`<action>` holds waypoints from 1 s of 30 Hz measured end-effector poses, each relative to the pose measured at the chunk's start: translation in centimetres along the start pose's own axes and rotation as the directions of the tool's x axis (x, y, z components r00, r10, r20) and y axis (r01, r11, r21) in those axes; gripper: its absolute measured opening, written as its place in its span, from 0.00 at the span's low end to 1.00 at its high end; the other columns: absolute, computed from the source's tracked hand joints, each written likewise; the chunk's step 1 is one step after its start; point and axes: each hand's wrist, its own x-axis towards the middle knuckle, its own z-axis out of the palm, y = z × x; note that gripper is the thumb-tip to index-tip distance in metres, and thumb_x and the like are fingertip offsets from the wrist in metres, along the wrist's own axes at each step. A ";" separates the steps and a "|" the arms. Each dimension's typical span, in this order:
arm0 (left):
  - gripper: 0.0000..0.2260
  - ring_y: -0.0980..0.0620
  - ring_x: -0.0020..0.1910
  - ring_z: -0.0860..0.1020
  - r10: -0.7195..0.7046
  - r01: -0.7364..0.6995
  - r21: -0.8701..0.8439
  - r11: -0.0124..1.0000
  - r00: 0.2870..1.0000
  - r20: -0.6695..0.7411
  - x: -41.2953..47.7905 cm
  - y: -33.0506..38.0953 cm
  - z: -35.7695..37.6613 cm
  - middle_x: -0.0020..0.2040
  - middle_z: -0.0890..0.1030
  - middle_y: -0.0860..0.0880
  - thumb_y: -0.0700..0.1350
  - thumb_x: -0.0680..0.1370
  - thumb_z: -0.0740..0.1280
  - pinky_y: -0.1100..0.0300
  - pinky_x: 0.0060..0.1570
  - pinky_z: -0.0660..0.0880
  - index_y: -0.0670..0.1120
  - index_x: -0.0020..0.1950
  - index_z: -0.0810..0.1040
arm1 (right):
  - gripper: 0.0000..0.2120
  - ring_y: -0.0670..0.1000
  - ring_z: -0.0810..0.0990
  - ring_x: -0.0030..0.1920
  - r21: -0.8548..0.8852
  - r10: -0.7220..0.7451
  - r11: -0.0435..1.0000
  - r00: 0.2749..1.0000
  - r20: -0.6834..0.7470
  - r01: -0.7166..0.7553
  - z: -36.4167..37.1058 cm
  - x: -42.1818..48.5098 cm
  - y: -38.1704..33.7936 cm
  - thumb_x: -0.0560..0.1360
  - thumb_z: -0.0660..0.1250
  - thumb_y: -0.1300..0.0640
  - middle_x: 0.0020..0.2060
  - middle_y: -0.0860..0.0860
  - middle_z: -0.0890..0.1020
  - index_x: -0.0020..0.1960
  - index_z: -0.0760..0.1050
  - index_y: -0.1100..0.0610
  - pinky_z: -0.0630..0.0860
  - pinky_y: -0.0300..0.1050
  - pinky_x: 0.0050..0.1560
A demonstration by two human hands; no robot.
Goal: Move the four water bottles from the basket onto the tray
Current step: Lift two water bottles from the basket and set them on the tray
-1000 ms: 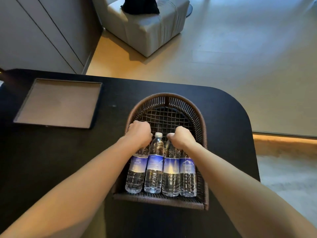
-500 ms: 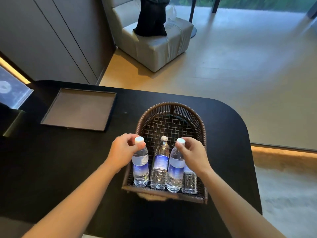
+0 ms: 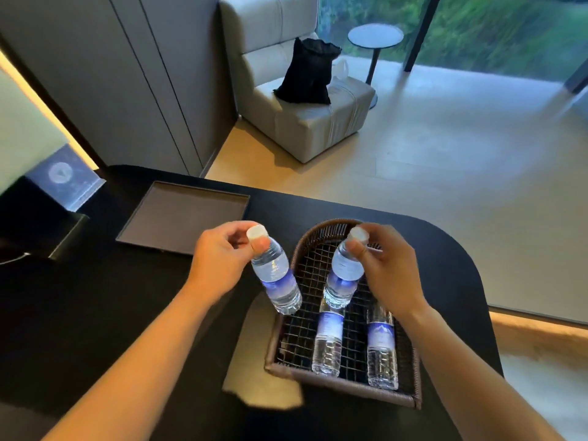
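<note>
Together, two hands each pinched one bottle by its white cap: the left hand (image 3: 219,262) held one bottle (image 3: 276,276) above the basket's left edge, the right hand (image 3: 386,268) another (image 3: 343,275) over the basket (image 3: 410,370). Two more bottles (image 3: 327,342) (image 3: 381,348) lay inside. One tray (image 3: 184,218) sat bare near the counter's (image 3: 95,313) far edge.

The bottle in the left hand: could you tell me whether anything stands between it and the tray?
Nothing visible does. The left hand holds its bottle above bare dark tabletop, and the tray lies empty just beyond.
</note>
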 end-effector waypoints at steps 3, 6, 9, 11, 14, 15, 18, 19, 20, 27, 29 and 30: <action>0.12 0.56 0.46 0.86 0.048 -0.049 -0.010 0.999 0.998 -0.028 3.3 0.2 -3.9 0.46 0.88 0.55 0.46 0.72 0.78 0.60 0.45 0.82 0.49 0.55 0.87 | 0.06 0.45 0.81 0.52 -0.016 -0.022 1.000 1.000 -0.017 0.022 2.7 2.5 -3.4 0.77 0.73 0.54 0.51 0.48 0.83 0.54 0.79 0.51 0.79 0.44 0.53; 0.12 0.57 0.48 0.85 0.104 -0.103 0.029 0.994 0.994 -0.039 7.3 -0.7 -8.4 0.47 0.88 0.56 0.49 0.72 0.78 0.64 0.44 0.81 0.52 0.55 0.86 | 0.08 0.48 0.81 0.51 -0.041 -0.046 0.998 0.998 -0.048 0.044 6.4 4.8 -6.4 0.77 0.72 0.54 0.52 0.50 0.83 0.55 0.79 0.53 0.78 0.44 0.53; 0.12 0.60 0.47 0.85 0.135 -0.135 0.021 0.991 0.990 -0.038 11.6 -2.5 -13.1 0.47 0.87 0.57 0.47 0.73 0.78 0.69 0.42 0.79 0.49 0.56 0.86 | 0.10 0.51 0.82 0.52 -0.053 -0.037 0.998 0.997 -0.074 0.034 10.9 7.3 -9.2 0.77 0.72 0.54 0.53 0.51 0.83 0.58 0.80 0.56 0.80 0.50 0.55; 0.12 0.61 0.46 0.84 0.149 -0.147 0.044 0.988 0.988 -0.032 14.4 -4.1 -16.1 0.46 0.86 0.57 0.45 0.73 0.78 0.71 0.41 0.78 0.48 0.56 0.86 | 0.11 0.51 0.82 0.53 -0.042 0.001 0.999 0.996 -0.087 -0.005 14.3 8.9 -10.8 0.77 0.72 0.54 0.53 0.51 0.84 0.58 0.80 0.55 0.81 0.51 0.55; 0.12 0.55 0.47 0.85 0.126 -0.126 0.074 0.989 0.992 0.013 18.3 -6.7 -20.1 0.46 0.87 0.52 0.44 0.72 0.79 0.64 0.45 0.81 0.48 0.55 0.86 | 0.10 0.50 0.82 0.52 -0.044 0.018 0.999 0.992 -0.128 -0.024 19.9 11.2 -12.5 0.77 0.72 0.56 0.52 0.51 0.84 0.58 0.80 0.56 0.81 0.50 0.55; 0.12 0.54 0.47 0.85 0.114 -0.116 0.080 0.990 0.993 0.028 19.5 -7.4 -21.3 0.47 0.87 0.51 0.44 0.73 0.79 0.60 0.47 0.82 0.47 0.55 0.86 | 0.10 0.50 0.82 0.52 -0.044 0.021 0.999 0.991 -0.130 -0.027 21.8 11.9 -12.9 0.77 0.72 0.56 0.52 0.51 0.84 0.58 0.80 0.56 0.81 0.49 0.54; 0.12 0.52 0.49 0.85 0.111 -0.115 0.113 0.987 0.993 0.037 22.4 -9.6 -24.3 0.48 0.86 0.50 0.44 0.73 0.78 0.55 0.49 0.82 0.47 0.55 0.86 | 0.12 0.50 0.81 0.53 -0.042 0.036 0.998 0.992 -0.121 -0.041 27.1 13.8 -13.8 0.78 0.71 0.54 0.54 0.52 0.84 0.60 0.79 0.57 0.81 0.45 0.52; 0.11 0.51 0.49 0.85 0.107 -0.110 0.116 0.987 0.994 0.031 23.3 -10.4 -25.1 0.48 0.86 0.51 0.43 0.73 0.78 0.55 0.49 0.82 0.47 0.54 0.86 | 0.12 0.50 0.81 0.53 -0.034 0.046 0.998 0.992 -0.116 -0.050 28.8 14.5 -14.0 0.78 0.72 0.53 0.54 0.52 0.84 0.60 0.79 0.56 0.80 0.44 0.51; 0.10 0.51 0.49 0.84 0.098 -0.100 0.111 0.989 0.995 0.022 24.1 -11.1 -25.8 0.48 0.86 0.51 0.43 0.73 0.78 0.54 0.49 0.82 0.48 0.54 0.86 | 0.12 0.50 0.81 0.53 -0.020 0.057 0.998 0.992 -0.109 -0.060 30.4 15.2 -14.2 0.78 0.72 0.53 0.54 0.52 0.84 0.60 0.79 0.56 0.80 0.43 0.51; 0.13 0.48 0.50 0.83 0.058 -0.049 0.099 0.994 0.995 -0.087 29.6 -15.6 -27.6 0.50 0.84 0.48 0.42 0.73 0.77 0.57 0.49 0.80 0.44 0.57 0.85 | 0.12 0.52 0.81 0.51 -0.044 0.056 0.997 0.994 -0.092 -0.060 39.6 19.8 -14.5 0.78 0.72 0.52 0.52 0.52 0.84 0.58 0.80 0.55 0.82 0.56 0.53; 0.13 0.49 0.50 0.82 0.063 -0.052 0.105 0.993 0.993 -0.098 30.8 -16.4 -27.6 0.52 0.84 0.47 0.42 0.73 0.77 0.60 0.49 0.77 0.43 0.57 0.85 | 0.12 0.52 0.81 0.51 -0.037 0.058 0.997 0.993 -0.101 -0.062 41.6 20.7 -14.3 0.78 0.72 0.53 0.52 0.50 0.84 0.59 0.80 0.55 0.82 0.57 0.53; 0.14 0.49 0.50 0.82 0.060 -0.049 0.108 0.993 0.993 -0.098 31.3 -16.8 -27.6 0.52 0.84 0.46 0.41 0.73 0.78 0.60 0.49 0.76 0.42 0.57 0.85 | 0.11 0.51 0.81 0.51 -0.034 0.056 0.998 0.993 -0.108 -0.060 42.5 21.2 -14.2 0.78 0.72 0.54 0.51 0.49 0.83 0.59 0.80 0.55 0.82 0.56 0.53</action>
